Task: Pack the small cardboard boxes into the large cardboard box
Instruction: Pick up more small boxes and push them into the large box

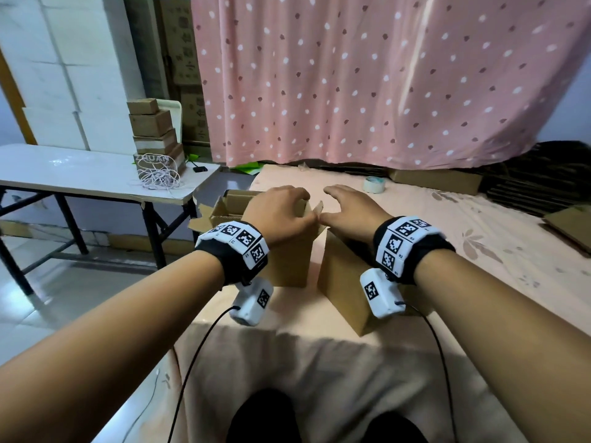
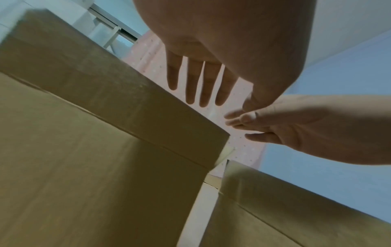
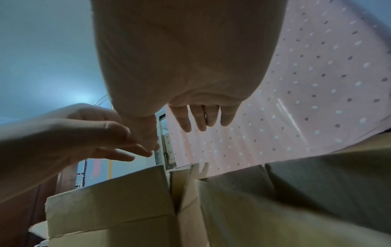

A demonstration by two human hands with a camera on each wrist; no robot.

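Observation:
An open cardboard box with raised flaps stands on the pink-covered surface, its inside hidden from me. My left hand hovers over its opening, fingers straight and empty, as the left wrist view confirms. Just to the right stands a second cardboard box. My right hand floats above it, fingers spread and holding nothing, also seen in the right wrist view. The two thumbs nearly meet between the boxes. Several small cardboard boxes are stacked on the white table at the left.
A white folding table stands to the left with a coil of cord. A tape roll lies beyond the hands. Flat cardboard lies at the back right. A dotted pink curtain hangs behind.

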